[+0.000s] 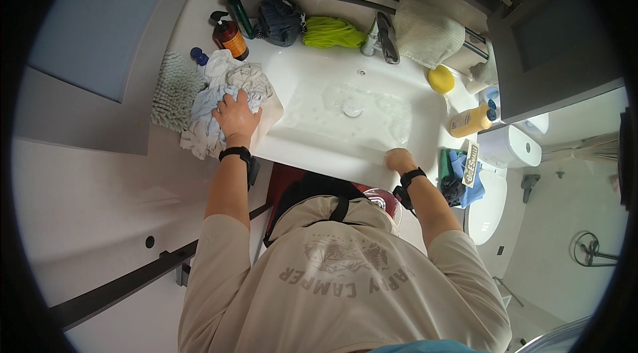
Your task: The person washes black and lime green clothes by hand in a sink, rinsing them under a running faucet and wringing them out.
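My left hand [237,116] lies on a heap of damp-looking cloth at the left end of the washbasin. Its fingers and thumb are apart, and their tips sink into the folds of a light blue cloth [207,101]; whether they grip it is hidden. White patterned fabric [249,80] lies around it in the same heap. At the front right of the white basin [319,156], my right hand [399,159] is curled into a fist against the rim, with nothing visible in it. Shallow water [376,104] lies around the round drain plug [352,108].
Behind the basin are a pump bottle [232,41], dark blue fabric [280,22], lime-green cloth [333,32] and the faucet [386,36]. A chenille mat [174,91] lies left. To the right are a yellow round item [440,79], a yellow bottle [468,121] and a toilet [486,203].
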